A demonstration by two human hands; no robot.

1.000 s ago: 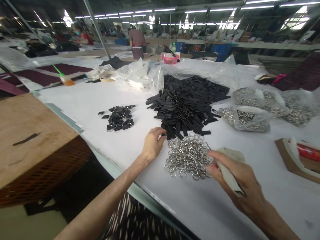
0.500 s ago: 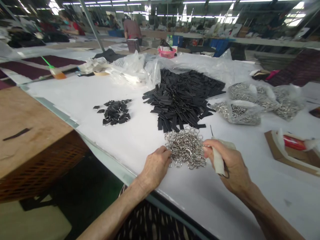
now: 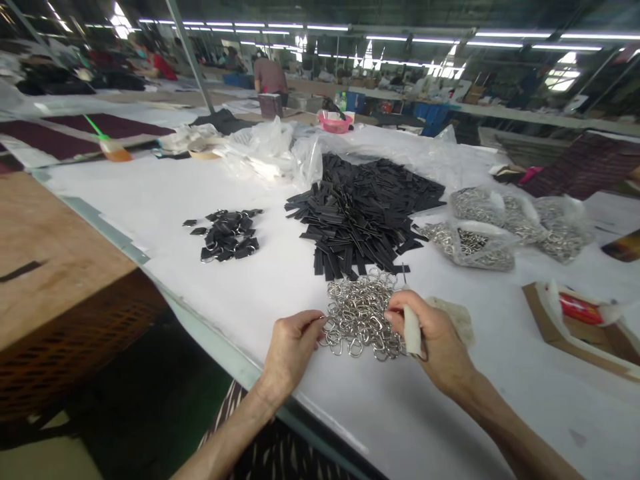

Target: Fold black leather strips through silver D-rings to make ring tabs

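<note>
"Starting from the left, what do you have on the table (image 3: 280, 280)?"

"On my remote feed, a squeeze bottle (image 3: 116, 149) with a green nozzle is at the far left, close to the edge. Then comes a small pile of black tabs fitted with rings (image 3: 230, 235), just in from the near edge."

"And the hands?"

"My left hand (image 3: 293, 348) reaches in over the near edge. Its thumb and forefinger are drawn in at the left side of a heap of metal rings (image 3: 361, 317); I can't tell whether they have hold of one."

"What lies behind that heap?"

"A broad pile of black strips (image 3: 370, 207), farther in from the near edge. At the heap's right side, my right hand (image 3: 440, 333) has its fingers wrapped round a pale-handled tool (image 3: 413, 331), with a thin shaft jutting up."

"Past that?"

"A pale cloth (image 3: 457, 317) just beside the hand, clear bags (image 3: 483, 247) of metal rings farther from me, then an open cardboard box (image 3: 543, 318) holding something red (image 3: 580, 308)."
</note>
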